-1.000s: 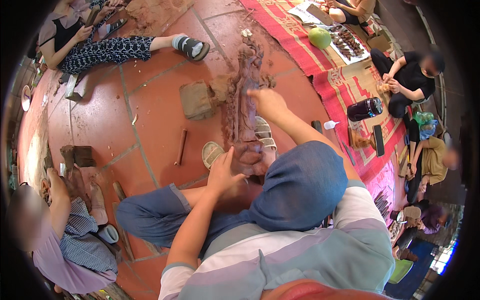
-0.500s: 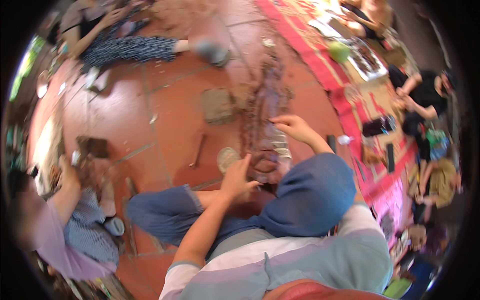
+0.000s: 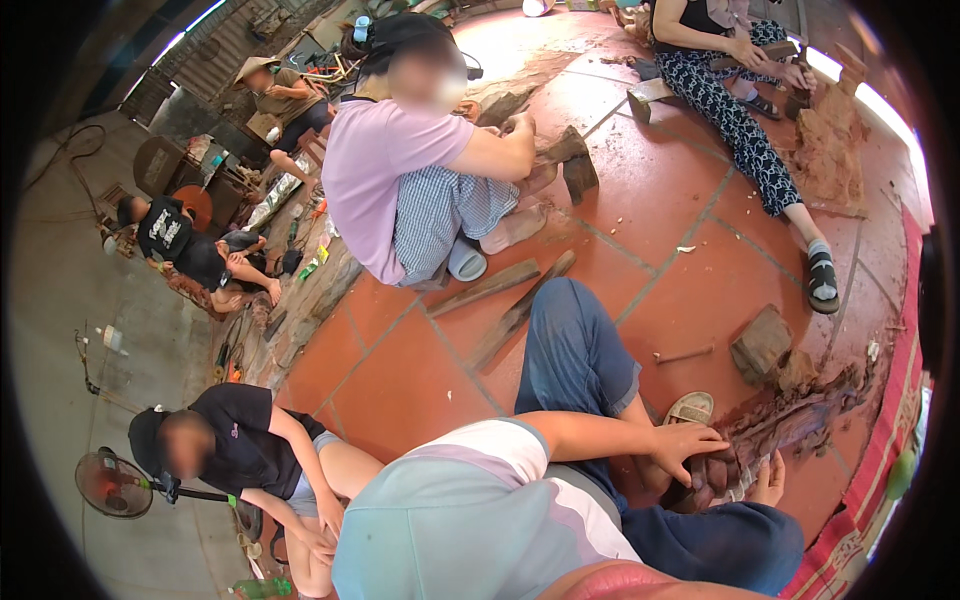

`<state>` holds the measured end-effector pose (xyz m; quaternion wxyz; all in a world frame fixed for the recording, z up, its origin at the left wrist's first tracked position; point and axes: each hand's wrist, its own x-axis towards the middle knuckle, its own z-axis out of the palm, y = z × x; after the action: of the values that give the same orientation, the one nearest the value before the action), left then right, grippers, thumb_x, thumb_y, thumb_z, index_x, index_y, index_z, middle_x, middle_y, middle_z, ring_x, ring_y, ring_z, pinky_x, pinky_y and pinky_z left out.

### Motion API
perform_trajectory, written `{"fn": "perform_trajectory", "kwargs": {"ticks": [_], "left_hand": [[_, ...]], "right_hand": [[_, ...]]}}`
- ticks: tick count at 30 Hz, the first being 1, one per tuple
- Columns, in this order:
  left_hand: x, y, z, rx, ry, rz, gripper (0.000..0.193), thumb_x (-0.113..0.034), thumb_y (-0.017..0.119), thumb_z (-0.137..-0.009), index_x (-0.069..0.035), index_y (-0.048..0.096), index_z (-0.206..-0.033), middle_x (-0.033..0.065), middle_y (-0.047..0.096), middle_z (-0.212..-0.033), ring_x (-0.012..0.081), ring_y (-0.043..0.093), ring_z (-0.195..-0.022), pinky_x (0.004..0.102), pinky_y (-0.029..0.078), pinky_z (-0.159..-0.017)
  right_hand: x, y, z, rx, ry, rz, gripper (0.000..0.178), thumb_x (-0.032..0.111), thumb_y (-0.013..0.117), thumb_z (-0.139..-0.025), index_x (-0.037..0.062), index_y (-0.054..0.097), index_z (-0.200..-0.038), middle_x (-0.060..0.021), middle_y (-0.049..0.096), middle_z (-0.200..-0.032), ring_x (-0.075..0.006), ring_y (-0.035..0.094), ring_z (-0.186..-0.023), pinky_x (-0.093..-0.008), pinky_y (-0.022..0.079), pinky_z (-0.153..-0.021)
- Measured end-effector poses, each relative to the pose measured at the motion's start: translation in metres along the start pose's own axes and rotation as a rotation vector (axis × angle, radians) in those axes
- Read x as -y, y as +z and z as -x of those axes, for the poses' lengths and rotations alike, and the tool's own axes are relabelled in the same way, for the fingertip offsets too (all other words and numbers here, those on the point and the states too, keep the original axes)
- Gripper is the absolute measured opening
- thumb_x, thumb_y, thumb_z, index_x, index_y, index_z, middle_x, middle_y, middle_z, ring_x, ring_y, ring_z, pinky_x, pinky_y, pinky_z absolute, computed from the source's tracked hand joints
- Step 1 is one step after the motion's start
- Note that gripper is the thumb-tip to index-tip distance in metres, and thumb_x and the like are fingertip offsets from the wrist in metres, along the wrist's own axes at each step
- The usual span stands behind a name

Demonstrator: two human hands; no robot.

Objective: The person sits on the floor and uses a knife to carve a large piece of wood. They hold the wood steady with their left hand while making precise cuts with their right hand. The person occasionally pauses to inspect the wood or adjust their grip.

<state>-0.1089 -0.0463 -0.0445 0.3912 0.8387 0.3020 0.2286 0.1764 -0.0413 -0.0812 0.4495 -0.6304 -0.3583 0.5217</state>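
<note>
A long piece of carved dark reddish wood lies on the tiles by my feet. My left hand rests at its near, rounded end, fingers stretched out and apart. Beside the carving's right side is my right hand, its visible fingers raised and apart, with nothing plain to see in them; my knee partly hides it. Some pale, thin pieces lie between the hands, too small to name. A beige sandal is on my foot near the left hand.
A thin-handled tool and a wooden block lie beyond my foot. Two wooden strips are left of my knee. A person in lilac squats ahead; another sits at left. A red mat borders the right.
My view has swung far to the left, bringing in the seated people and a fan. My right hand has come back along the carving toward its near end, closer to my left hand.
</note>
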Motion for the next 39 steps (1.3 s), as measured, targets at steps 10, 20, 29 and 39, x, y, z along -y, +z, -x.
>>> {"fn": "perform_trajectory", "kwargs": {"ticks": [10, 20, 29, 39], "left_hand": [[-0.006, 0.033, -0.109, -0.120, 0.069, -0.060, 0.069, -0.028, 0.057, -0.087, 0.010, 0.031, -0.137, 0.0288, 0.028, -0.144, 0.0419, 0.022, -0.138, 0.0451, 0.021, -0.113], [0.008, 0.065, -0.226, -0.212, 0.116, -0.357, 0.075, -0.026, 0.058, -0.087, 0.009, 0.021, -0.142, 0.0291, 0.010, -0.151, 0.0457, 0.009, -0.140, 0.0483, 0.012, -0.114], [-0.012, 0.050, -0.130, -0.040, -0.235, -0.008, 0.067, -0.016, 0.058, -0.085, 0.002, 0.027, -0.142, 0.0314, 0.025, -0.145, 0.0465, 0.035, -0.128, 0.0435, 0.036, -0.103], [0.020, 0.000, 0.000, 0.033, -0.482, -0.144, 0.049, -0.018, 0.060, -0.086, -0.002, 0.048, -0.131, 0.0219, 0.051, -0.128, 0.0377, 0.046, -0.121, 0.0431, 0.037, -0.102]], "right_hand": [[-0.004, -0.010, 0.038, -0.251, 0.125, -0.396, 0.042, 0.019, 0.054, -0.096, 0.0169, 0.045, -0.137, 0.0050, 0.051, -0.069, -0.0006, 0.039, -0.051, -0.0177, 0.030, -0.042], [-0.033, -0.023, 0.067, -0.536, 0.046, -0.194, 0.038, 0.027, 0.052, -0.097, 0.0111, 0.052, -0.131, 0.0040, 0.047, -0.065, -0.0023, 0.032, -0.042, -0.0203, 0.023, -0.037], [-0.003, -0.003, 0.057, -0.444, -0.020, -0.222, 0.037, 0.017, 0.053, -0.095, 0.0045, 0.053, -0.129, -0.0058, 0.064, -0.094, -0.0119, 0.059, -0.078, -0.0248, 0.047, -0.067], [0.109, 0.014, -0.029, -0.396, -0.234, 0.839, 0.032, 0.024, 0.054, -0.091, 0.0190, 0.059, -0.123, -0.0169, 0.062, -0.092, -0.0355, 0.062, -0.086, -0.0432, 0.051, -0.074]]}}
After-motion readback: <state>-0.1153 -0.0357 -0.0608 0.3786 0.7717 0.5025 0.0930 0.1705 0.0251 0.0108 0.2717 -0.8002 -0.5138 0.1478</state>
